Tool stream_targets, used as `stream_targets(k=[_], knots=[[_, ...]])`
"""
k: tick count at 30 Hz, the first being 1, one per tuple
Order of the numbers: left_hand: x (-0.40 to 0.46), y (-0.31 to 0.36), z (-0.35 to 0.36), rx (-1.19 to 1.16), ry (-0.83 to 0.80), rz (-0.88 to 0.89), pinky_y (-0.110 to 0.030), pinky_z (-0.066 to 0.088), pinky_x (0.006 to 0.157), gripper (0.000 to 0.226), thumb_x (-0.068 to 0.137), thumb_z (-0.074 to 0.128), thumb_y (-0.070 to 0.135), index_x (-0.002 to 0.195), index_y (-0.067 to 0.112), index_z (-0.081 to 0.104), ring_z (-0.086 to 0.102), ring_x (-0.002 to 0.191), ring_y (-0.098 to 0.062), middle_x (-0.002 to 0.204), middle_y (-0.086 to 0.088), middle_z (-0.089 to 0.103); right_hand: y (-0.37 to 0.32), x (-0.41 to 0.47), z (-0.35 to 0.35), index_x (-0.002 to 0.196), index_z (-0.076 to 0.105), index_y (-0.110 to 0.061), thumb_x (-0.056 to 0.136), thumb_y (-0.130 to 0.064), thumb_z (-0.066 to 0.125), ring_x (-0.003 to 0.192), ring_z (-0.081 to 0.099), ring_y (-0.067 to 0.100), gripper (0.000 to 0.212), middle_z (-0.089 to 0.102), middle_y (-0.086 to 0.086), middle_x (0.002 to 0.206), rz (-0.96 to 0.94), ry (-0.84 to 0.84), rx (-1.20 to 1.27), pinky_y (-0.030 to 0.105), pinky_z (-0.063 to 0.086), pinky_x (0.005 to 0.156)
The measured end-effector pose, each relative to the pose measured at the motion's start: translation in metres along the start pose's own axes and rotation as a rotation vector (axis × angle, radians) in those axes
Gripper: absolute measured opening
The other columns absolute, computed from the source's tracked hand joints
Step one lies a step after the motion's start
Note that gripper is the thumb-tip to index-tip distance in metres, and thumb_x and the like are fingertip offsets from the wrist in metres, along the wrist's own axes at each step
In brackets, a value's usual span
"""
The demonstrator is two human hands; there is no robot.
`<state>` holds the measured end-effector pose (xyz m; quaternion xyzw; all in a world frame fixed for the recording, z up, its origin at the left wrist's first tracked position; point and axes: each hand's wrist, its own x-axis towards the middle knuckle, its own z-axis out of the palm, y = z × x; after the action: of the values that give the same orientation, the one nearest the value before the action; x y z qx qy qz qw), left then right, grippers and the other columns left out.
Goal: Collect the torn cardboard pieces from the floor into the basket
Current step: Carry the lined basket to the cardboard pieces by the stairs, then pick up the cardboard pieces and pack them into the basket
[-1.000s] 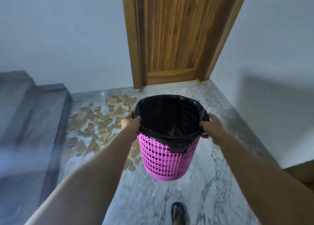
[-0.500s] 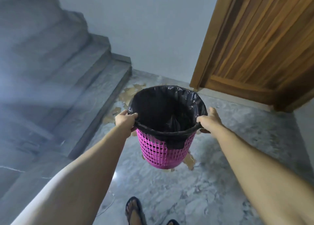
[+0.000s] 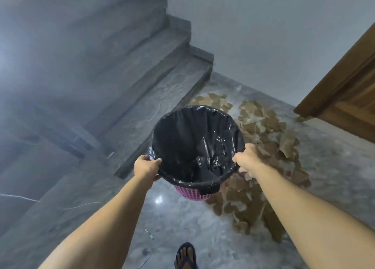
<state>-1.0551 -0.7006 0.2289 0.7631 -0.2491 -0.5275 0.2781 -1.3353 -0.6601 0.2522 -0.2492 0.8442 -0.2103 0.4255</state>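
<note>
The left hand [image 3: 146,168] and the right hand [image 3: 246,159] grip opposite sides of the basket [image 3: 193,194] rim, fingers curled over it. The pink basket carries a black liner [image 3: 194,138]. Torn cardboard pieces [image 3: 257,146] lie on the floor [image 3: 182,228] right of the basket.

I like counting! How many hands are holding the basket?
2. The left hand grips the rim of the basket on its left side; the right hand grips the right side.
</note>
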Motion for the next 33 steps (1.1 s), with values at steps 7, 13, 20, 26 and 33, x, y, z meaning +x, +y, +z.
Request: stream_targets(k=[7, 13, 20, 26, 33], knots=[[0.137, -0.05, -0.012, -0.081, 0.082, -0.061, -0.039, 0.054, 0.063, 0.049, 0.087, 0.069, 0.006, 0.13, 0.006, 0.045, 0.056, 0.091, -0.027, 0.107, -0.01, 0.053, -0.007, 0.101, 0.134, 0.143, 0.037, -0.012, 0.083, 0.003, 0.06, 0.093, 0.061, 0.029, 0.066, 0.052, 0.005, 0.124, -0.04, -0.008, 0.034, 0.049, 0.058, 0.082], [0.244, -0.097, -0.016, -0.104, 0.158, -0.051, -0.03, 0.052, 0.051, 0.037, 0.084, 0.073, 0.009, 0.115, 0.007, 0.053, 0.062, 0.092, -0.029, 0.113, -0.011, 0.061, -0.005, 0.169, 0.226, 0.108, 0.064, -0.005, 0.08, 0.014, 0.056, 0.085, 0.065, 0.033, 0.034, 0.069, 0.017, 0.098, -0.129, -0.031, 0.082, 0.038, 0.056, 0.059], [0.327, -0.148, -0.024, -0.063, 0.276, -0.015, -0.049, 0.06, 0.072, 0.027, 0.08, 0.077, 0.016, 0.098, 0.015, 0.057, 0.067, 0.086, -0.034, 0.099, -0.012, 0.068, 0.006, 0.218, 0.3, 0.089, 0.056, -0.02, 0.079, 0.01, 0.061, 0.084, 0.066, 0.034, 0.033, 0.068, 0.011, 0.089, -0.191, -0.095, 0.06, 0.05, 0.059, 0.075], [0.357, -0.171, -0.021, -0.091, 0.337, 0.054, -0.049, 0.057, 0.084, 0.033, 0.08, 0.076, 0.022, 0.106, 0.017, 0.056, 0.066, 0.091, -0.032, 0.098, -0.006, 0.067, 0.03, 0.268, 0.333, 0.079, 0.058, -0.027, 0.067, -0.001, 0.065, 0.079, 0.07, 0.03, 0.029, 0.072, 0.002, 0.083, -0.269, -0.096, 0.023, 0.048, 0.061, 0.071], [0.321, -0.167, 0.005, 0.271, 0.569, 0.163, -0.049, 0.036, 0.106, 0.06, 0.086, 0.066, 0.041, 0.129, 0.005, 0.043, 0.041, 0.128, -0.039, 0.136, -0.021, 0.046, 0.033, 0.247, 0.305, 0.111, 0.051, -0.027, 0.085, -0.032, 0.073, 0.074, 0.07, 0.024, 0.033, 0.066, 0.006, 0.113, -0.386, -0.221, -0.052, 0.04, 0.062, 0.056]])
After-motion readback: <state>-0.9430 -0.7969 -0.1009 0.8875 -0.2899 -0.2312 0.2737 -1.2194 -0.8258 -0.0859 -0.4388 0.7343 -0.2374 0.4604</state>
